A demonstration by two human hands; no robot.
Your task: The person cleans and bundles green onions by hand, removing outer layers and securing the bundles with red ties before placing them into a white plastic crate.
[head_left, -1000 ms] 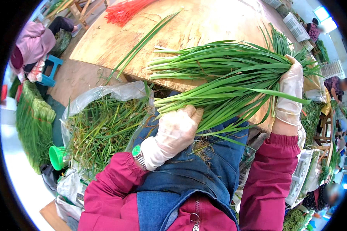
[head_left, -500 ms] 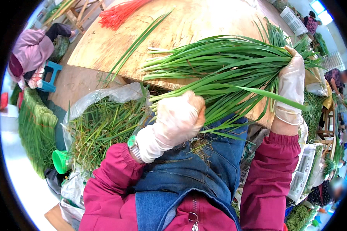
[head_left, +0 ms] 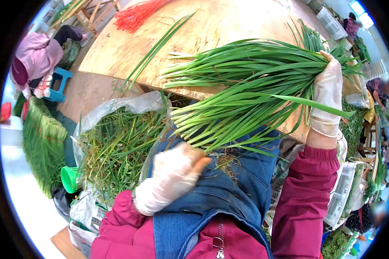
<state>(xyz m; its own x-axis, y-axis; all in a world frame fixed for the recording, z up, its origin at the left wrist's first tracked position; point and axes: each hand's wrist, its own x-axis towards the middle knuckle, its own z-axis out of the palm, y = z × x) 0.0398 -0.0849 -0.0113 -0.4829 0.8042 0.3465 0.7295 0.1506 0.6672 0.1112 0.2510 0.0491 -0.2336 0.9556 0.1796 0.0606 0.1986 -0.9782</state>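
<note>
A large bunch of garlic chives, long flat green leaves with pale stalk ends, spreads over the table edge and above my lap. My gloved right hand is closed round its leafy end on the right. The pale ends point left, parted into an upper and a lower fan. My gloved left hand is closed just below the lower stalk ends, in front of my apron. Whatever its curled fingers grip is hidden. A few loose chive leaves lie across the table's left edge.
On the wooden table lies a heap of red ties. Below it, a plastic-lined bag holds grassy scraps. Bundled chives, a green tub and a blue stool stand left. People sit or work at both sides.
My left hand has moved down and slightly left, away from the middle of the stalk ends. The lower fan of stalks now shows more openly. My right hand keeps its hold.
</note>
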